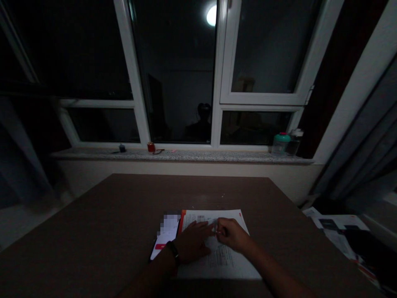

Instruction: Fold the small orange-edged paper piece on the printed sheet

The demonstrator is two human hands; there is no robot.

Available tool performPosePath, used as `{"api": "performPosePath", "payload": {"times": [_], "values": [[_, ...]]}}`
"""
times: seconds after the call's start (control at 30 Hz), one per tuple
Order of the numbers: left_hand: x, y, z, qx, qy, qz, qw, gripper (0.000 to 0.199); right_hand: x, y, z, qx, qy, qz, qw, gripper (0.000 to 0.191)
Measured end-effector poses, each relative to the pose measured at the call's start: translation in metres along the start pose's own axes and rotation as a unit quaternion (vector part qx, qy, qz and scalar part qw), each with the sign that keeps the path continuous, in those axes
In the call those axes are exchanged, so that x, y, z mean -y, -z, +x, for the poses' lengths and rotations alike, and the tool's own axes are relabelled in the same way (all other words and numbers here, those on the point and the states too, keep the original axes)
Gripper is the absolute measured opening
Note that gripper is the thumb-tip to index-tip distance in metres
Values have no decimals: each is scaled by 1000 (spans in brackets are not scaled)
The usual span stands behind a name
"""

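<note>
A printed sheet or booklet [232, 265] with an orange-red left edge lies on the brown table. Across its left part rests my left hand [194, 242], fingers stretched out and a dark band on the wrist. My right hand [231, 234] is closed over the upper right of the page, close to the left fingertips. A small pale tip shows at its pinched fingers, too small and dark to name. Left of the page lies a phone [167, 236] with a lit screen, partly covered by my left wrist.
The brown table [124, 207] reaches the wall below a window. On the stone sill [198, 155] stand a red spool-like item [151, 147], a small dark bottle [122, 147] and a green-topped clear bottle [281, 142]. Papers [341, 223] lie beyond the table's right edge.
</note>
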State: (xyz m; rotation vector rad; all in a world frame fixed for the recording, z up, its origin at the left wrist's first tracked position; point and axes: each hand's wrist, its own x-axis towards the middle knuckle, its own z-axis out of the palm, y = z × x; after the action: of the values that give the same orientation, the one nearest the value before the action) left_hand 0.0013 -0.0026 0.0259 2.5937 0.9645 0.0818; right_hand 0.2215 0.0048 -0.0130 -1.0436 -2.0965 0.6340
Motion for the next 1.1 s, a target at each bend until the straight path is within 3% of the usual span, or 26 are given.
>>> {"api": "performPosePath", "payload": {"times": [0.17, 0.4, 0.57, 0.9, 1.1], "values": [[1, 0, 0, -5, -2, 10, 1000, 60, -3, -1, 5, -25, -1, -8, 1000, 18], [1, -1, 0, -14, -5, 1, 1000, 74, -4, -1, -6, 32, 14, 36, 999, 19], [1, -2, 0, -17, -8, 14, 1000, 64, 4, 2, -10, 56, 28, 47, 997, 20], [9, -8, 2, -22, -19, 13, 999, 57, -4, 2, 5, -34, 8, -35, 999, 17], [3, -3, 0, -29, -16, 7, 999, 58, -1, 4, 1, -3, 56, -21, 998, 18]]}}
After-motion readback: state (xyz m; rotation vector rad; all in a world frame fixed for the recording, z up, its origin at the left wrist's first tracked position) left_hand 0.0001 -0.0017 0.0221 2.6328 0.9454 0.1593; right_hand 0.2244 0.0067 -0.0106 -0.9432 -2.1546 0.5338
